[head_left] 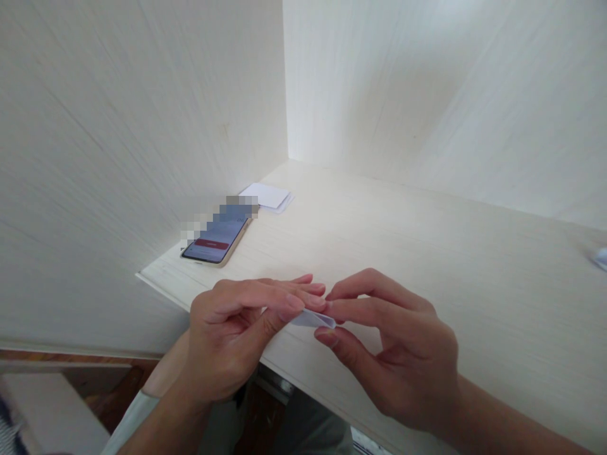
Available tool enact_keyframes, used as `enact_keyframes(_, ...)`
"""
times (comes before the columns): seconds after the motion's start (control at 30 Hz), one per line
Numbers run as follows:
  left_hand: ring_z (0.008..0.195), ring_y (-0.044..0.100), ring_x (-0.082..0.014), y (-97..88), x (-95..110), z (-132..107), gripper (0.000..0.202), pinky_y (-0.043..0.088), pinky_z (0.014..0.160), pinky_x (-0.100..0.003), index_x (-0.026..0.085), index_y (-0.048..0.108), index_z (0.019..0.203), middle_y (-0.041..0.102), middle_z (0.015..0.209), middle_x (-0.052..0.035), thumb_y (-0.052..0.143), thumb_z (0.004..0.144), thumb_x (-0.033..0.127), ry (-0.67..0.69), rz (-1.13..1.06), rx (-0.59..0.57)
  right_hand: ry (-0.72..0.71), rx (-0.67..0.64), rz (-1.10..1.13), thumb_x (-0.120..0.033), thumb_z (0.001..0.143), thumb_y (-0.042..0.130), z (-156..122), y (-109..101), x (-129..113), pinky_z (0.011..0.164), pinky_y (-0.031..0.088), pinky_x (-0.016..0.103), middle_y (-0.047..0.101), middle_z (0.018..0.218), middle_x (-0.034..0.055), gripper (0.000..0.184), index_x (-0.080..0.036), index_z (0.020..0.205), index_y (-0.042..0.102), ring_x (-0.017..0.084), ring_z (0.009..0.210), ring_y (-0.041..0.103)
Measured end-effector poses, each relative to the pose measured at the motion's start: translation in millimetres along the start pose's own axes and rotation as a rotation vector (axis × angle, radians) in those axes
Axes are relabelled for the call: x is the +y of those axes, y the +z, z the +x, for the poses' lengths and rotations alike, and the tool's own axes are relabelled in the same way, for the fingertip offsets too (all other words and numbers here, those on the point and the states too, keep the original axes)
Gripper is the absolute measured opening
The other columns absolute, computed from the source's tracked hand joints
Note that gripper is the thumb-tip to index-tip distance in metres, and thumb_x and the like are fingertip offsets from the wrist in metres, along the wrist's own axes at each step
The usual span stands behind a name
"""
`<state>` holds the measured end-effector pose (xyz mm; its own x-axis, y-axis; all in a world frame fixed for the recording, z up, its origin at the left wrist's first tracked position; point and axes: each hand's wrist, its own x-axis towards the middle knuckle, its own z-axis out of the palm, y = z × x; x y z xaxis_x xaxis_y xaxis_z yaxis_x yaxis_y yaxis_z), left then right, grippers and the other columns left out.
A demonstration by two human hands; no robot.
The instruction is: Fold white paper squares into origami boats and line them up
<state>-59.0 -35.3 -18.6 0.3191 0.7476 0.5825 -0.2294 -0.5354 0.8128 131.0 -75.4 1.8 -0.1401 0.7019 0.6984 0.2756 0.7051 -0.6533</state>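
A small folded piece of white paper (310, 318) is held between my two hands, just above the front edge of the desk. My left hand (237, 328) pinches it from the left with thumb and index finger, the other fingers stretched behind it. On the right, my right hand (393, 341) has its thumb below the paper's end and its fingertips on the upper side. Part of the paper is hidden under the left fingers.
A phone (220, 235) with a lit screen lies by the left panel (118, 139). Behind it sits a small stack of white paper sheets (268, 194). At the desk's (474, 284) far right, a white object (601, 258) is cut off by the frame.
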Motion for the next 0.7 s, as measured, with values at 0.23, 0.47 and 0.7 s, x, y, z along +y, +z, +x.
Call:
enact_keyframes(0.23, 0.105, 0.077, -0.0192, -1.3, -1.2, -1.0, 0.03, 0.059, 0.106, -0.041, 0.029, 0.078, 0.107, 0.082, 0.104, 0.0041, 0.066, 0.094, 0.004, -0.005, -0.052, -0.02, -0.016, 0.018, -0.035, -0.003, 0.079, 0.077, -0.8, -0.5, 0.4, 0.07, 0.063, 0.024, 0.076, 0.086, 0.0101, 0.011, -0.01, 0.088, 0.078, 0.014, 0.078, 0.073)
enact_keyframes(0.47, 0.107, 0.076, -0.0196, -2.1, -2.5, -1.5, 0.03, 0.061, 0.104, -0.038, 0.027, 0.078, 0.104, 0.082, 0.104, 0.0038, 0.067, 0.093, 0.002, 0.007, -0.022, -0.011, 0.003, 0.024, -0.045, -0.002, 0.08, 0.076, -0.6, -0.9, -1.0, 0.067, 0.062, 0.025, 0.078, 0.084, 0.0117, 0.011, -0.009, 0.087, 0.08, 0.015, 0.074, 0.073)
enact_keyframes(0.7, 0.109, 0.076, -0.0227, -2.0, -3.0, -1.1, 0.026, 0.062, 0.102, -0.043, 0.027, 0.078, 0.103, 0.082, 0.103, 0.0019, 0.068, 0.093, 0.005, 0.004, -0.001, 0.008, 0.007, 0.013, -0.103, -0.001, 0.081, 0.074, 0.9, -1.4, -2.4, 0.063, 0.058, 0.025, 0.078, 0.079, 0.0079, 0.011, -0.01, 0.086, 0.079, 0.013, 0.07, 0.071)
